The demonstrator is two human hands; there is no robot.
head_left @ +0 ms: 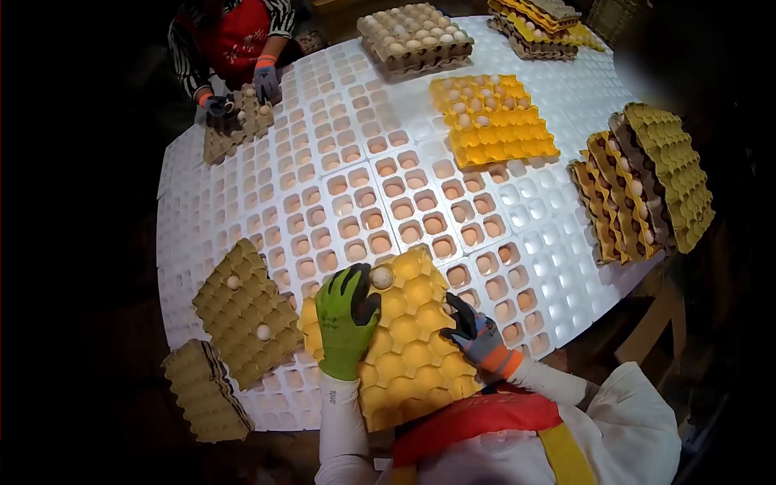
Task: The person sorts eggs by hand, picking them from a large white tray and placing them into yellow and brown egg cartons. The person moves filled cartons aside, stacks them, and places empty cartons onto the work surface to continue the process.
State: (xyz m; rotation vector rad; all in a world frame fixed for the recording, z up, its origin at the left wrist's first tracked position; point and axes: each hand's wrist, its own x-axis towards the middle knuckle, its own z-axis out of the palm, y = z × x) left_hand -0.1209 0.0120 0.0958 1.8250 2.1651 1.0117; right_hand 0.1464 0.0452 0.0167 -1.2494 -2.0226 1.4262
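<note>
A yellow egg tray (404, 339) lies tilted in front of me, close to my body. My left hand (347, 323), in a green glove with dark fingertips, is over its left half. Its fingers and thumb curl at a pale egg (381, 277) near the tray's far edge; the undersides of the fingers are hidden. My right hand (478, 333), in a grey, black and orange glove, grips the tray's right edge. Beneath and beyond is a white foam sheet (525, 210) with many square pockets, many holding eggs (433, 222).
Left stand a grey-brown tray (242, 311) with two eggs and stacked trays (206, 396). A yellow tray (501, 129) with eggs, a full stack (416, 40) and trays at right (647, 186) lie beyond. Across, another person's gloved hands (265, 79) work at a tray (230, 137).
</note>
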